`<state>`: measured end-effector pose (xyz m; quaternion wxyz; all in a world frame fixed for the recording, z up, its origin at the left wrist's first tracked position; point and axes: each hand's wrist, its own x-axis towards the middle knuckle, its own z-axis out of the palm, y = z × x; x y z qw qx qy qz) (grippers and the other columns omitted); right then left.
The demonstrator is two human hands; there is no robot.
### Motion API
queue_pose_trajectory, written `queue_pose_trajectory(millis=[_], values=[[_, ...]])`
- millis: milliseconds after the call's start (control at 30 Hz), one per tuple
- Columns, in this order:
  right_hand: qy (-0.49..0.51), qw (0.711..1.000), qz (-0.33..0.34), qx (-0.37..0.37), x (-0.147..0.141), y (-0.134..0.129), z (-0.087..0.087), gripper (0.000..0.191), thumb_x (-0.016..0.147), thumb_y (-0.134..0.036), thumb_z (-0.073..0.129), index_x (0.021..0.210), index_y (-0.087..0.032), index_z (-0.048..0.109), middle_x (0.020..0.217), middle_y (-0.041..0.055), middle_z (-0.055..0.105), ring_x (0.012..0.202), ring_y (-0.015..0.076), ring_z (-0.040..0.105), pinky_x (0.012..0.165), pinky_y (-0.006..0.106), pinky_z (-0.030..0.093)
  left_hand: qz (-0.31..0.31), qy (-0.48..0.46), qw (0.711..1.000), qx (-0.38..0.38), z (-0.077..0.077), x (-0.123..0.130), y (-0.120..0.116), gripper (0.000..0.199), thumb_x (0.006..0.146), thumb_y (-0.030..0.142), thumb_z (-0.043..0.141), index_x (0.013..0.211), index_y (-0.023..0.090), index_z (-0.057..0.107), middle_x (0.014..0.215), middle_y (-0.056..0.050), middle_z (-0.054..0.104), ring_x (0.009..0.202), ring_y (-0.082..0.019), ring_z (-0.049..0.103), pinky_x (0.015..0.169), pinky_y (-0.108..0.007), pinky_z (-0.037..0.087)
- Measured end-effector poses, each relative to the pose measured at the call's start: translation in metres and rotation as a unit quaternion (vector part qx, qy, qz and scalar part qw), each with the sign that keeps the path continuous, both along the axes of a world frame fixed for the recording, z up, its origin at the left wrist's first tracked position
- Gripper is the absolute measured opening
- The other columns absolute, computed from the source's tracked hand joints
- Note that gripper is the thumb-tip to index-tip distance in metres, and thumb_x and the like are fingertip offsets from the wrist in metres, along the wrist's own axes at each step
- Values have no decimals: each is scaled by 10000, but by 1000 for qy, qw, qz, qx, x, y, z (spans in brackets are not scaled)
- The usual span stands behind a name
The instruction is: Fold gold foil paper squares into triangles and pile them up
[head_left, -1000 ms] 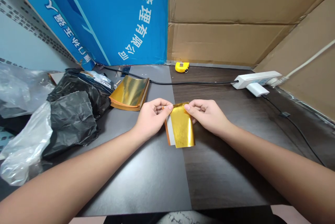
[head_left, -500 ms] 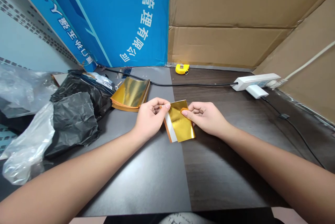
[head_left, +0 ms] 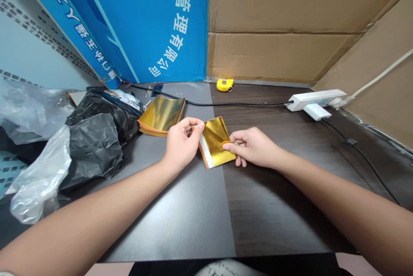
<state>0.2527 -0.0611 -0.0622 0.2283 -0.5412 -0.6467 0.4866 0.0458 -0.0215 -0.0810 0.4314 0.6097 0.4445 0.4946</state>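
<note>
Between my hands is a sheet of gold foil paper (head_left: pixel 217 136), shiny gold with a white strip and an orange edge along its left side. My left hand (head_left: pixel 183 140) pinches its upper left corner between thumb and fingers. At the right edge, my right hand (head_left: pixel 253 147) grips the paper, thumb on top and fingers underneath. An orange bit of paper curls up beside the right thumb. Just beyond my left hand lies a stack of gold foil paper (head_left: pixel 161 112) with orange edges.
Crumpled black plastic (head_left: pixel 97 138) and clear plastic (head_left: pixel 41 181) lie at the left. A yellow tape measure (head_left: pixel 225 85) is at the back. A white power strip (head_left: pixel 318 98) stands at the right, with a black cable (head_left: pixel 238 104) running across the table. Blue board (head_left: pixel 161 17) and cardboard (head_left: pixel 287 4) wall the back.
The gold paper has turned and shifted slightly left and up, and its lower end has swung. My left hand has moved a little up and left with it. Both hands keep their hold.
</note>
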Motion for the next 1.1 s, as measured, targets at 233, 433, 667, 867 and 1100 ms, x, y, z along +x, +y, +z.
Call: queue_pose_trajectory(millis=[233,433,667,867,1100], values=[[-21,999,15,-33,-1,-1,8,420,810,-478,759,639,-186,511,517,-5,649,406,98,590,414,186,450,16,53,998,10,-1,-1,1,281,850,422,614,858,147,670,785,-49,715,674,-135,637,603,-227,484],[-121,993,-3,0,-3,-5,12,186,894,-287,692,1016,-182,600,619,-42,692,428,115,611,414,210,488,24,190,980,56,1,-3,-1,193,885,317,585,829,166,693,710,-7,702,602,-122,599,597,-243,422],[-219,970,57,91,-2,-13,15,708,917,-227,694,1531,-165,346,609,-69,658,566,162,651,608,266,490,-27,406,898,169,2,-8,1,139,939,219,589,917,197,724,770,0,694,700,-154,618,674,-288,422],[-384,895,133,182,1,-12,16,415,989,-324,617,1395,-238,623,976,71,731,859,249,690,720,350,504,-28,475,852,218,-2,-9,2,133,949,193,597,982,169,723,973,-70,643,888,-212,606,772,-339,467],[-340,864,175,329,6,-10,6,318,960,-272,625,1239,-153,721,1398,147,595,1211,322,554,1056,504,501,-130,464,790,379,0,-11,-2,237,1004,227,540,970,271,770,993,-11,721,928,-204,574,841,-403,377]])
